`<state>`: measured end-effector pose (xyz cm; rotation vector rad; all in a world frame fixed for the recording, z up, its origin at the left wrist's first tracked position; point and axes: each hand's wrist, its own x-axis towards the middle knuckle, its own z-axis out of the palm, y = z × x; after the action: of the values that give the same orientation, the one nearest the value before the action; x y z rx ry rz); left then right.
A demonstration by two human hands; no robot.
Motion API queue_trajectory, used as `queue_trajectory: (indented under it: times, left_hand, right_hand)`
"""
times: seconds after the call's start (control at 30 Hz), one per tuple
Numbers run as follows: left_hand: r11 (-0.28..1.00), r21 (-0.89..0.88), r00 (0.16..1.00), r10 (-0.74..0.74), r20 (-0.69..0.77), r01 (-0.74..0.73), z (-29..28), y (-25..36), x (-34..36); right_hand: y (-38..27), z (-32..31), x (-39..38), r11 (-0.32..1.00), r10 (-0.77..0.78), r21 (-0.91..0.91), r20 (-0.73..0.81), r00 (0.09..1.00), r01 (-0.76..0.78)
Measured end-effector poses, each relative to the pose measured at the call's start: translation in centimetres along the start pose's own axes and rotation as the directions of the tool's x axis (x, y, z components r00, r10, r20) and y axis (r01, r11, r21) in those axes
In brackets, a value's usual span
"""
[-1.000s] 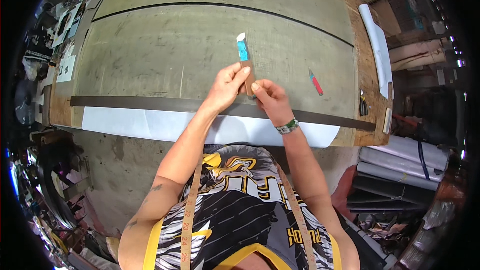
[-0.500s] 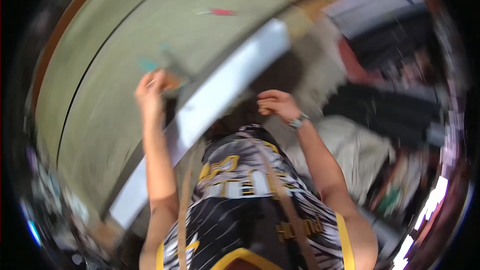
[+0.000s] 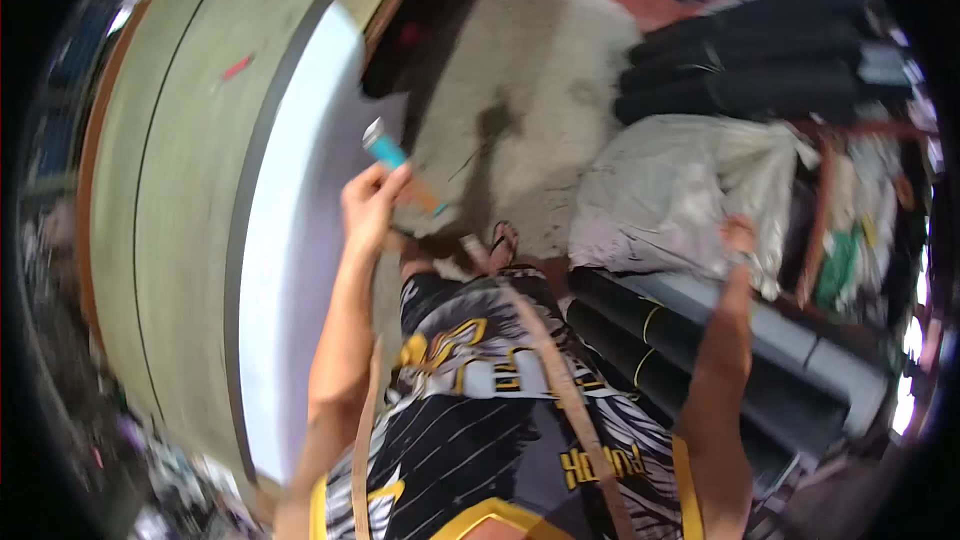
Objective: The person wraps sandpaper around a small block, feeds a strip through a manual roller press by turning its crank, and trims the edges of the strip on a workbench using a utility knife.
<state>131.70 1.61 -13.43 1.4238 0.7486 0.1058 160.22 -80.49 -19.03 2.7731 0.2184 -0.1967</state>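
Note:
My left hand (image 3: 372,202) is closed around a slim tool (image 3: 385,148) beside the table's near edge. The tool is teal with a silvery end, and an orange piece with a teal tip shows on the other side of the fingers; its exact kind is unclear. Out to the right, my right hand (image 3: 738,233) is over a whitish plastic-wrapped bundle (image 3: 650,190). Its fingers are blurred, and whether they touch the plastic cannot be made out. A white sheet (image 3: 285,200) lies along the table's edge and bends down over it.
The long greenish table (image 3: 195,200) fills the left, with a small red-handled item (image 3: 237,67) on it. Black rolls (image 3: 740,60) are stacked at the far right, more black rolls (image 3: 690,350) nearer. Concrete floor (image 3: 530,70) runs between. A tan strap (image 3: 545,350) hangs down my front.
The view has turned right, so the table now lies along the left. My left hand has come off the table side with the teal tool, and my right hand has reached out rightward to the bundle.

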Motion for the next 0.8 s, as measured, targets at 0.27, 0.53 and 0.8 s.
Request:
queue_trajectory:
  times: [0.27, 0.53, 0.8]
  left_hand:
    - [0.985, -0.172, 0.999, 0.008, 0.051, 0.001, 11.6, 4.6, -3.3]
    - [0.977, -0.188, 0.994, 0.099, -0.044, -0.105, 6.8, 6.1, -5.6]
    - [0.947, -0.272, 0.966, 0.103, -0.238, -0.169, -6.7, 6.0, -4.7]
  right_hand:
    - [-12.0, -6.1, 6.4, 0.708, -0.163, 0.626, -0.306, 0.938, 0.327]
    - [-53.6, -31.6, -7.2, -0.085, -0.801, 0.992, -0.124, 0.585, 0.095]
    - [-67.3, -39.1, -10.3, -0.050, -0.953, 0.998, -0.034, 0.303, -0.044]
